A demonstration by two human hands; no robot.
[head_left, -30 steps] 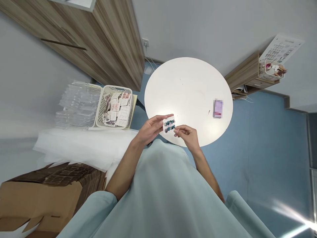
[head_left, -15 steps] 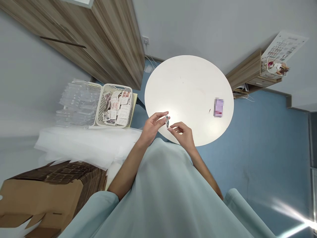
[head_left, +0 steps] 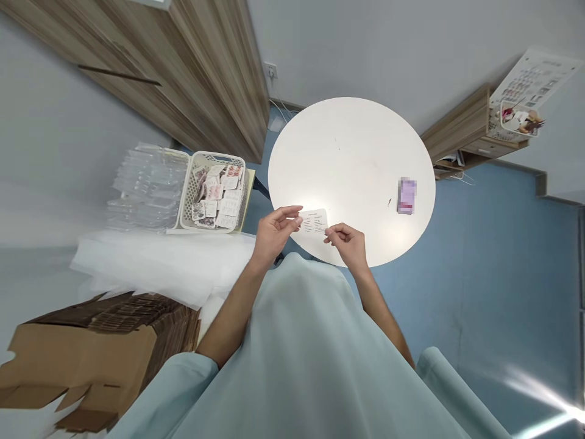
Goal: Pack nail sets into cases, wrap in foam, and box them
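Above the near edge of a round white table [head_left: 351, 146], a small white card [head_left: 314, 222] with rows of printed text faces up toward me. My left hand [head_left: 276, 235] pinches its left end between thumb and fingers. At the lower right corner, my right hand [head_left: 348, 241] grips the card with thumb and fingertips. The print is too small to read. Toward the right side of the tabletop lies a purple item [head_left: 406, 196], blurred out by pixelation.
On my left stands a white basket [head_left: 183, 210] of printed cards, beside stacked clear plastic cases [head_left: 146, 189]. White sheets [head_left: 159, 268] and flattened cardboard boxes [head_left: 82, 366] lie nearer. A wooden cabinet [head_left: 214, 79] rises behind; a low shelf [head_left: 470, 131] stands at the right.
The card was edge-on with dark patterning showing; now its white text side lies flat to view. My right hand has moved a little right, my left slightly left.
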